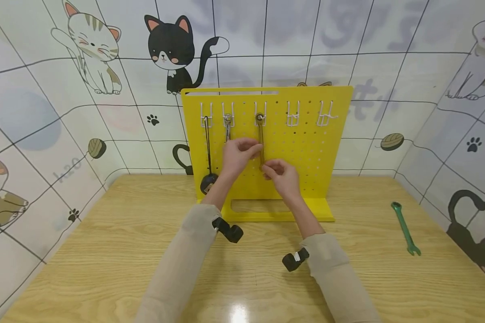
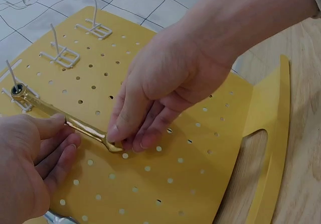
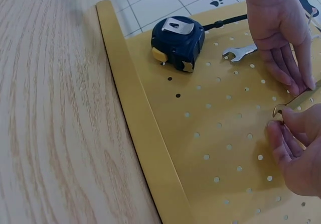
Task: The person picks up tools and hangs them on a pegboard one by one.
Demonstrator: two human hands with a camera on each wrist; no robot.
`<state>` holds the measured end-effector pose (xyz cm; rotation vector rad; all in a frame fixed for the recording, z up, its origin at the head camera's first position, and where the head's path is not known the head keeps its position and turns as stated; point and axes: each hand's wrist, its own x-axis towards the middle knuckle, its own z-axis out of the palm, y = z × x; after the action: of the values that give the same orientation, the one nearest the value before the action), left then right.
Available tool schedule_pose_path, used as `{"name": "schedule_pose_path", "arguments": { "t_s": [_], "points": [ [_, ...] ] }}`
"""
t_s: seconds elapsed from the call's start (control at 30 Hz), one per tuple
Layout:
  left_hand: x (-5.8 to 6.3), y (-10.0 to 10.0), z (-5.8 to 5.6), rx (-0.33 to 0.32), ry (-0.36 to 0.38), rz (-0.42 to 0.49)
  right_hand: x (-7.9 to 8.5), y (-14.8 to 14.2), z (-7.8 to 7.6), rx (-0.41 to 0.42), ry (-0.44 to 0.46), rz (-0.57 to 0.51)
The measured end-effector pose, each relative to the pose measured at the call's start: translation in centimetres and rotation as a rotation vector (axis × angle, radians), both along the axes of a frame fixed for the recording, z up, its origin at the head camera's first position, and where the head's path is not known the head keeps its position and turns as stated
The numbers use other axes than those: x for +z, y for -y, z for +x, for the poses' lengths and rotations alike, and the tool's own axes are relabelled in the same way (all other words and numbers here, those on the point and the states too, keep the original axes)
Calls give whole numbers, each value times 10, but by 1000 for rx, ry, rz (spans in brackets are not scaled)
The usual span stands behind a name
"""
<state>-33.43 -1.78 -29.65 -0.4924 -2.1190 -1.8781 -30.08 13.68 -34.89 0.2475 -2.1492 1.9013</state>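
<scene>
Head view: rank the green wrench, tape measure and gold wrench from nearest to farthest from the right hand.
1. Gold wrench: nearest, hanging on the yellow pegboard, its lower end pinched by the right hand.
2. Tape measure: hanging at the board's lower left.
3. Green wrench: farthest, lying on the table at the right.

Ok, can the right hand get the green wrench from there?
Probably yes: the green wrench lies on the table, to the right, and nothing seems to block the way. But the right hand is pinching the lower end of the gold wrench, so it would likely have to let go first.
</scene>
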Motion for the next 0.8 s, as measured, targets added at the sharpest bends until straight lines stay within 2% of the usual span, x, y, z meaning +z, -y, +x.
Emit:
{"name": "schedule_pose_path", "arguments": {
  "t_s": [0.3, 0.57, 0.8],
  "points": [
    [-12, 8, 2, -24, 15, -8, -1, -2, 1, -4, -22, 29],
    [-16, 13, 8, -35, 32, -20, 3, -5, 3, 29, 3, 19],
    [-16, 19, 18, -61, 41, -15, 5, -6, 4, 57, 16, 27]
  ]
}}
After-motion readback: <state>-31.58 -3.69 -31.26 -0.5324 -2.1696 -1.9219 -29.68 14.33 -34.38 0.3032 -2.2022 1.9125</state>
